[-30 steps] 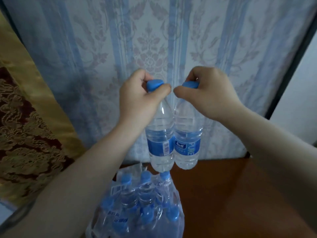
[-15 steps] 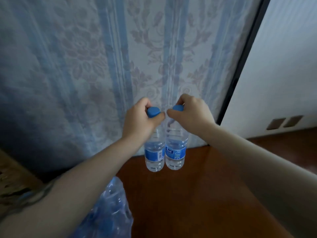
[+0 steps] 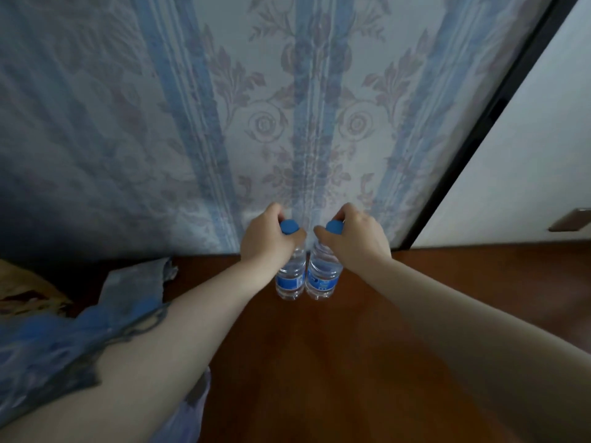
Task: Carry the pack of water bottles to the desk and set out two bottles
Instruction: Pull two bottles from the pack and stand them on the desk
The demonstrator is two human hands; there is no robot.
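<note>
Your left hand has its fingers wrapped around the neck of the left water bottle, just under its blue cap. Your right hand grips the right water bottle the same way, below its cap. Both bottles stand upright and side by side, touching or nearly so, at the far edge of the brown wooden table, close to the patterned blue curtain. The plastic-wrapped pack of bottles sits blurred at your lower left, beneath your left forearm.
</note>
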